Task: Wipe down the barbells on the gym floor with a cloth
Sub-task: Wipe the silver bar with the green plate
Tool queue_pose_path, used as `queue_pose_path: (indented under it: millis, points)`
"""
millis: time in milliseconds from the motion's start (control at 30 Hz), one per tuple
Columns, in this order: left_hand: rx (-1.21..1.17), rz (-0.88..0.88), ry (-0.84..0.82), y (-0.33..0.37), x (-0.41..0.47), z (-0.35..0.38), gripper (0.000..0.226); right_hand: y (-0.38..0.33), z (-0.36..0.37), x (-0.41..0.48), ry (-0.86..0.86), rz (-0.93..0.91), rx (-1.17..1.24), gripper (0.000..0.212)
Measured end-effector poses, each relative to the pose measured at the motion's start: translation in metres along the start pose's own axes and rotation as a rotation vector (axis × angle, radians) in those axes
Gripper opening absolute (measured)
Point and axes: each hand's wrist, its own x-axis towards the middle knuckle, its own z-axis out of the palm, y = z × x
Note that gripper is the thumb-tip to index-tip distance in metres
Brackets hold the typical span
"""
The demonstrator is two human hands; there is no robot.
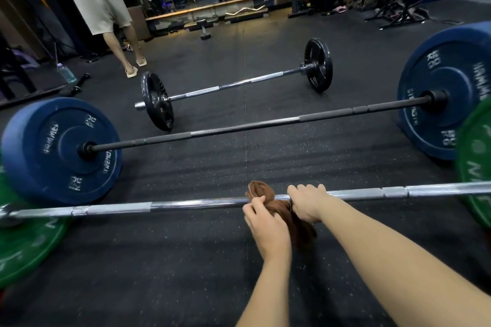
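Three barbells lie across the black gym floor. The nearest is a chrome bar (186,204) with green plates (475,167) at both ends. A brown cloth (261,192) is wrapped over its middle and hangs down below it. My left hand (267,228) pinches the cloth just below the bar. My right hand (308,202) grips the bar over the cloth's right side. Behind it lies a black bar (265,126) with blue plates (61,150). Farthest is a shorter chrome bar (239,83) with black plates (156,101).
A person in sandals (132,69) stands at the back left. A water bottle (66,73) and small dumbbells (77,85) lie on the floor at left. Another dumbbell (204,32) sits before the mirror wall. A bench rack (403,8) stands at the back right.
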Motion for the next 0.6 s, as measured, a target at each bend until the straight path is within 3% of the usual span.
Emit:
queue_pose_path:
  millis: [167,367,600]
  points:
    - [-0.026,0.051,0.028,-0.014,0.011,-0.013,0.044,0.0,-0.001,0.002,0.002,-0.009,0.005,0.025]
    - [-0.031,-0.047,0.14,-0.05,0.05,-0.064,0.045,0.002,0.001,0.005,0.013,-0.024,-0.008,0.033]
    - [0.094,-0.008,0.075,-0.04,0.048,-0.061,0.045,0.002,0.001,0.006,0.021,-0.015,-0.023,0.032]
